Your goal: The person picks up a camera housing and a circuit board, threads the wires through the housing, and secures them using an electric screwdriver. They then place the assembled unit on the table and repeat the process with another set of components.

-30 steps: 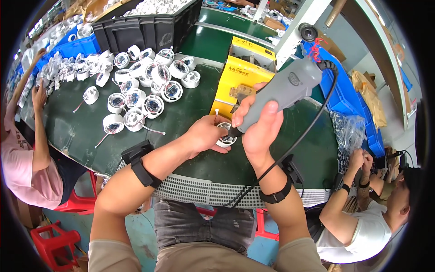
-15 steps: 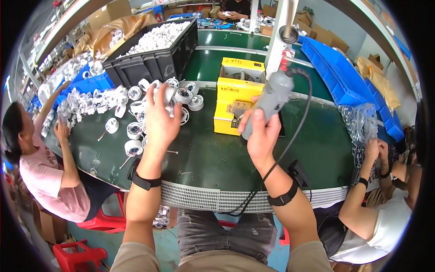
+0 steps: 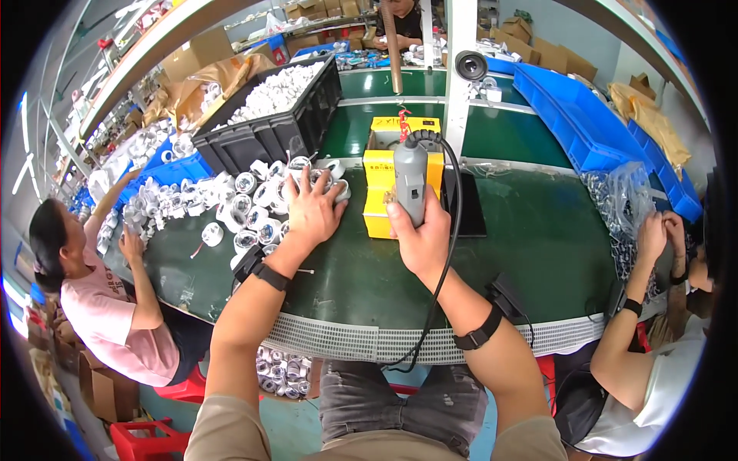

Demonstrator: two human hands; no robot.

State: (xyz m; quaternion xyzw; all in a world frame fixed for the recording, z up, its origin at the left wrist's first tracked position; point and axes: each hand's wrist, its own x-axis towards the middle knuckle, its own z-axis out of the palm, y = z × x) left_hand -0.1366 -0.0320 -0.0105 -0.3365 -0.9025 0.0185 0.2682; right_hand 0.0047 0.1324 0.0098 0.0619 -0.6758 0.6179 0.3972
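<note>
My right hand (image 3: 424, 238) is closed round the grey electric screwdriver (image 3: 412, 180), whose black coiled cord loops down past my wrist. The tool stands upright in front of a yellow box-shaped screw feeder (image 3: 378, 192) and partly hides it. On the left, my left hand (image 3: 315, 207) rests with fingers spread over the near right edge of a pile of white round housings (image 3: 257, 201). Its fingertips touch several housings there; the palm side is hidden. One housing (image 3: 212, 234) with a thin wire lies apart, left of the pile.
Behind the pile stands a black crate (image 3: 265, 127) full of small white parts. Blue trays (image 3: 573, 127) lie at the far right, near a clear plastic bag (image 3: 629, 196). A white post (image 3: 459, 107) rises behind the feeder. One co-worker (image 3: 100, 292) sits left, another (image 3: 653, 369) right.
My left hand has come down and to the right onto the housings, fingers spreading. My right hand has carried the screwdriver left, in front of the feeder, and turned it upright.
</note>
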